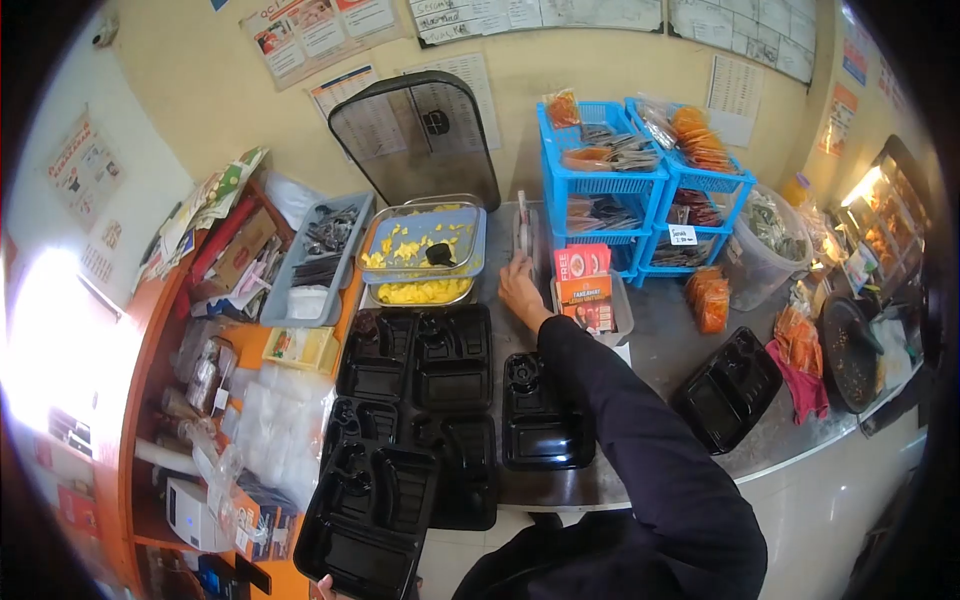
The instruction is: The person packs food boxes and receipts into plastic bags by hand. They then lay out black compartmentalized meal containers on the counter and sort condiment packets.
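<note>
At the bottom edge, my left hand shows only as fingertips, closed on the near rim of a black compartment meal tray. That tray is tilted above other black trays laid out on the left of the metal table. My right arm reaches far forward. My right hand is at a narrow clear container with a thin pale upright item in it. Its fingers are curled together; what they grip is too small to make out. Another black tray lies under my right forearm.
Glass dishes of yellow food stand behind the trays, a black scoop in the upper one. Blue basket racks hold sachets. A bin of orange leaflets sits beside my right wrist. One black tray lies right; cutlery bin left.
</note>
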Demonstrator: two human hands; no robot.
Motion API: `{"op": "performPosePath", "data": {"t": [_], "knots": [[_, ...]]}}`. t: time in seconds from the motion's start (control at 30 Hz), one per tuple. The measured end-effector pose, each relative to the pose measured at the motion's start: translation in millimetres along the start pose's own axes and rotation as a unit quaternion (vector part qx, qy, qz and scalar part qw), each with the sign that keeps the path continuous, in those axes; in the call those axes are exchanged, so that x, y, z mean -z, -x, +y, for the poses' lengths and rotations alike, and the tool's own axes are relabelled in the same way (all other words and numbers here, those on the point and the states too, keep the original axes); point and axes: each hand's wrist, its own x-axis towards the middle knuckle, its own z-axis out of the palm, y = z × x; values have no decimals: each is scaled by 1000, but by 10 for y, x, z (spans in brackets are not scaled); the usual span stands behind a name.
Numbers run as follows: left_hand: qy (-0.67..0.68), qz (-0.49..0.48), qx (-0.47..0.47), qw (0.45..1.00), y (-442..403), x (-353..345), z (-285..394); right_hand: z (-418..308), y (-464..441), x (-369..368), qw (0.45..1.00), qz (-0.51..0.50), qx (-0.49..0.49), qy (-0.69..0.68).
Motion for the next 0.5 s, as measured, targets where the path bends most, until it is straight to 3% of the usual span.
{"op": "performPosePath", "data": {"t": [0.07,0.17,0.3,0.37,0.43,0.5], "knots": [[3,-6,-3,1000,-6,-30,-21,-4,118,24,993,99,-30,-60],[9,-16,1,1000,5,-109,-14,337,651,762,928,156,-126,-313],[36,-31,-4,999,13,-243,21,723,1426,698,790,206,-478,-325],[55,-43,-10,998,23,-314,61,865,1699,312,748,107,-551,-354],[75,-57,-17,995,77,-371,112,1034,1846,-67,714,-122,-511,-462],[94,-68,-21,993,84,-424,156,1144,1969,-163,736,-103,-457,-488]]}}
